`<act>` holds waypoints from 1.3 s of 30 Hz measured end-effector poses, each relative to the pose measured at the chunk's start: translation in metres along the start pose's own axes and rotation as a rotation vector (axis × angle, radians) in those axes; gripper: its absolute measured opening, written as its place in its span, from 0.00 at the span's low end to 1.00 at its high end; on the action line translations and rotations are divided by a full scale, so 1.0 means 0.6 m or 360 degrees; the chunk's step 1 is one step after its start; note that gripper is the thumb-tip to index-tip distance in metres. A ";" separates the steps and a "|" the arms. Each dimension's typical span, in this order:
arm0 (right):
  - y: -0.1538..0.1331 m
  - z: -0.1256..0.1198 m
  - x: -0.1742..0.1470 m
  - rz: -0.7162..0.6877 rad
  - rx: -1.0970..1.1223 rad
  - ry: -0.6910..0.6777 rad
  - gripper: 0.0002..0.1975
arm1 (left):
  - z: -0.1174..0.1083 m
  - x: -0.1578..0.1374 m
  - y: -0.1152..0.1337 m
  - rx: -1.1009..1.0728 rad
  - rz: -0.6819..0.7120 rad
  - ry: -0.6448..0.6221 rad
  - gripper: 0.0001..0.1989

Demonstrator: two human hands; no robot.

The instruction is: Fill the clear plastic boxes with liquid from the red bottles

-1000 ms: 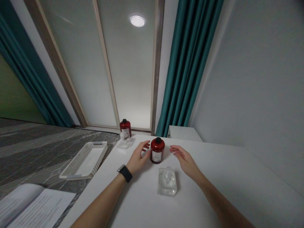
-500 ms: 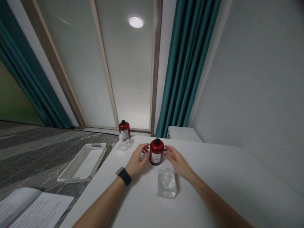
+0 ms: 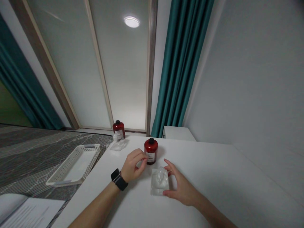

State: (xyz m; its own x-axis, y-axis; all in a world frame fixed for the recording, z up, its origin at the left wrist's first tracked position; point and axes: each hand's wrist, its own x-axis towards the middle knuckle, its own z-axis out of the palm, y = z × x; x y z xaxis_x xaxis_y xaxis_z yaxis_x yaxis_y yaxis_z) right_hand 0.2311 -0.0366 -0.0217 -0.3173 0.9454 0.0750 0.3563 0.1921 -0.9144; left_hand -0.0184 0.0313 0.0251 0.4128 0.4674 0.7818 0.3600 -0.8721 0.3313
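Observation:
On the white table stands a red bottle with a black cap and a pale label. My left hand, a black watch on its wrist, is just left of it with loosely curled fingers and nothing visible held. Nearer to me is a clear, square glass block-like piece with a rounded clear knob on top. My right hand is at its right side, thumb by the near right corner and forefinger raised apart from the thumb. Whether the fingertips touch the glass I cannot tell.
At the table's far left corner stand a second red bottle and another clear glass piece. Left of the table are a white perforated basket and an open book. A white cabinet is behind the table.
Both hands have drawn away from the sides of the near red bottle. The right hand has moved down to the glass piece. The left has come slightly nearer and curled more.

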 end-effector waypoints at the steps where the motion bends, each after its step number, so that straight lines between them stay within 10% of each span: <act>1: 0.000 0.003 0.000 0.0014 0.0026 0.0008 0.53 | -0.001 0.000 0.001 -0.0017 0.0021 0.0016 0.08; 7: 0.006 -0.014 -0.003 0.0010 0.0174 0.0080 0.47 | 0.019 -0.006 0.025 -0.0230 -0.0084 -0.0043 0.07; 16: 0.028 -0.086 -0.043 -0.0093 0.0180 0.0198 0.36 | 0.131 -0.023 0.068 -0.0666 -0.0648 -0.0612 0.41; 39: 0.185 -0.351 -0.049 -0.0161 0.0163 0.0885 0.24 | 0.463 0.181 0.042 -0.0603 -0.0503 -0.0798 0.30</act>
State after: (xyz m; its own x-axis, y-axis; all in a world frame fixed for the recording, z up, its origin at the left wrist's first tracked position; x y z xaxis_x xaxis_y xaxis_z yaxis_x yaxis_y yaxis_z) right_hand 0.4649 0.0125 -0.0417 0.1746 0.9252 0.3370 0.2526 0.2888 -0.9235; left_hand 0.2678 0.1006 -0.0281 0.7050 0.6378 0.3102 0.2477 -0.6312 0.7350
